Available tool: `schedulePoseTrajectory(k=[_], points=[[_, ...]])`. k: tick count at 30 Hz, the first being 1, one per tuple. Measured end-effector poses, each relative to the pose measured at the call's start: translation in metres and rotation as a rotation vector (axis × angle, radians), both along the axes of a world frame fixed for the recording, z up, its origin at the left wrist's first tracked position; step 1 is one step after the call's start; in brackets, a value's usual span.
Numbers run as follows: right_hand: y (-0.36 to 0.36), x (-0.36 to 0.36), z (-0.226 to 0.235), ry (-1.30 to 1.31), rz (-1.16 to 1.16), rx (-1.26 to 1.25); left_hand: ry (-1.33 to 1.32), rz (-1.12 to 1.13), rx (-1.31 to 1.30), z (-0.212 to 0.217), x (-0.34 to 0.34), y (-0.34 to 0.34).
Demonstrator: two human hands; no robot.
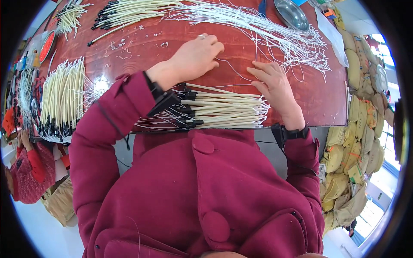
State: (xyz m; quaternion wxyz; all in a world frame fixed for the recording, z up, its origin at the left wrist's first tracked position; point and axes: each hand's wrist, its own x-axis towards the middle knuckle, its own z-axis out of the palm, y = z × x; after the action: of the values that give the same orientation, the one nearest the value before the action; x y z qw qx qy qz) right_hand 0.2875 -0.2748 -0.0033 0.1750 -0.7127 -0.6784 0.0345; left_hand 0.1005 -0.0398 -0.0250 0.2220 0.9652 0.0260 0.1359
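My left hand (194, 59) is over the red tabletop, its fingers curled in and closed on a thin white cord (234, 70). This cord sags across to my right hand (275, 81), whose thumb and fingers are spread apart, and passes near its thumb. Just below both hands lies a bundle of cream tubes (228, 105) with black pieces at their left ends. Fine white strands trail from these ends under my left sleeve. The right thumb hovers near the tubes' right tips.
Long white cords (249, 23) and more cream tubes (133, 10) lie at the back. A metal bowl (292, 15) stands back right. At left are another tube bundle (64, 92) and a red dish (47, 46). Stacked sacks (355, 142) line the right; a person (32, 172) is at left.
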Motion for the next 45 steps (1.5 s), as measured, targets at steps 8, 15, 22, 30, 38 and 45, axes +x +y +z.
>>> schedulePoseTrajectory(k=[8, 15, 22, 30, 38, 45], points=[[0.002, 0.064, -0.021, -0.210, -0.219, -0.010, 0.072, -0.011, 0.133, -0.018, 0.019, -0.001], [0.006, 0.067, -0.001, -0.244, -0.272, 0.153, 0.083, 0.173, 0.185, -0.008, -0.002, 0.013], [0.023, 0.032, -0.008, -0.075, -0.025, 0.083, 0.177, 0.297, 0.133, -0.012, -0.035, 0.030], [0.026, 0.008, -0.017, -0.081, -0.025, -0.040, 0.068, 0.280, -0.001, -0.018, -0.047, 0.040], [0.038, 0.016, -0.016, 0.031, -0.011, -0.088, 0.134, 0.528, -0.702, 0.000, -0.076, 0.071], [0.029, 0.020, -0.017, 0.013, 0.027, -0.040, 0.149, 0.708, -0.556, -0.015, -0.092, 0.068]])
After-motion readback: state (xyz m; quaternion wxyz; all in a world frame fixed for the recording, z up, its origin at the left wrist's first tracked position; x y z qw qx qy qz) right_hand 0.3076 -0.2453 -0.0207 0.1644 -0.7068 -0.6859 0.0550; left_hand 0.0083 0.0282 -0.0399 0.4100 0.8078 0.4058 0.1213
